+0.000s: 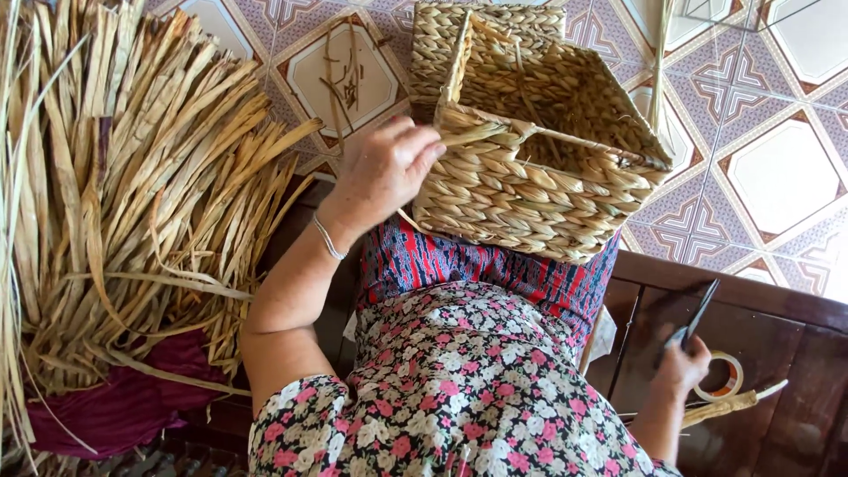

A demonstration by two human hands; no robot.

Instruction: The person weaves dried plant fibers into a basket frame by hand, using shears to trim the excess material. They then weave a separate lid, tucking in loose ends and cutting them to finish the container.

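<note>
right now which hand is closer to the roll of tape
Right. The right hand holds scissors on the wooden bench, just beside the roll of tape. The left hand is far off, gripping the woven basket on the lap.

The basket [539,159] rests on the person's lap, above the floor [786,168]. The left hand [384,168] grips its left rim. Left of that arm lies the straw pile [132,194], on a cloth [124,397]. At right, the right hand [682,364] holds scissors [698,316] over the counter [777,353], beside a tape roll [720,378].
</note>
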